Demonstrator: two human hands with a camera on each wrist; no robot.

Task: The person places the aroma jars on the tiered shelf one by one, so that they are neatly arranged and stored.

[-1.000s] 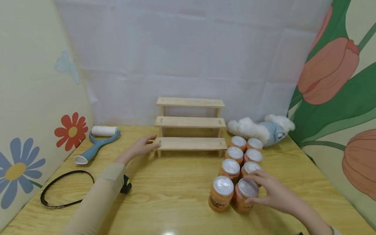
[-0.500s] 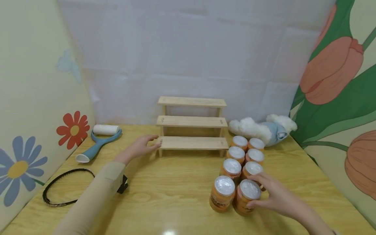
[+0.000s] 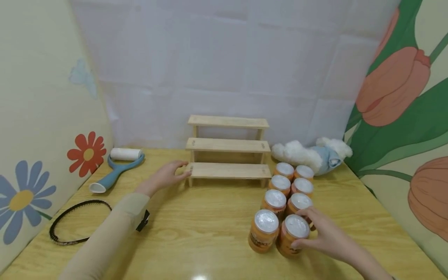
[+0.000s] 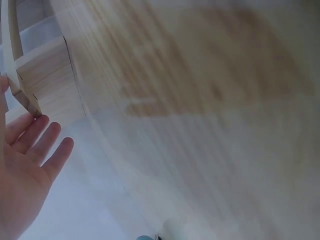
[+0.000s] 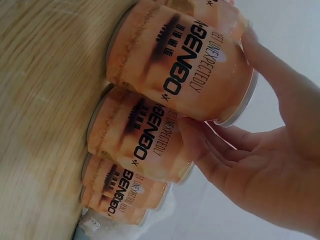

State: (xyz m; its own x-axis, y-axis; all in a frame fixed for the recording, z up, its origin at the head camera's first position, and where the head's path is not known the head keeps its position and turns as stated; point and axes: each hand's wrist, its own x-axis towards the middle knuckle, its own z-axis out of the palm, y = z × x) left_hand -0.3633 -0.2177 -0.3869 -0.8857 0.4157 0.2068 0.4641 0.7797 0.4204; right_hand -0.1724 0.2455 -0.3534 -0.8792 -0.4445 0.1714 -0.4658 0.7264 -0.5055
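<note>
Orange cans with silver lids stand upright in two columns on the table. My right hand (image 3: 330,237) grips the nearest right-hand can (image 3: 293,236), thumb on its near side and fingers behind it. In the right wrist view this can (image 5: 175,65) shows dark lettering, and the index finger reaches between it and the can behind (image 5: 137,135). My left hand (image 3: 166,178) rests at the left end of the lowest step of a three-step wooden shelf (image 3: 229,171). In the left wrist view its fingers (image 4: 50,142) are extended, touching the corner of the wood.
To the left lie a blue-handled lint roller (image 3: 117,169) and a black hair band (image 3: 56,221). A white fluffy plush in blue cloth (image 3: 325,157) lies behind the cans. White cloth (image 3: 224,70) hangs behind the shelf, and painted walls (image 3: 35,97) flank the table (image 3: 196,221).
My right hand's fingers and thumb settle closer around the near right can, which stays on the table. The left hand holds its place by the shelf. The view shifts slightly.
</note>
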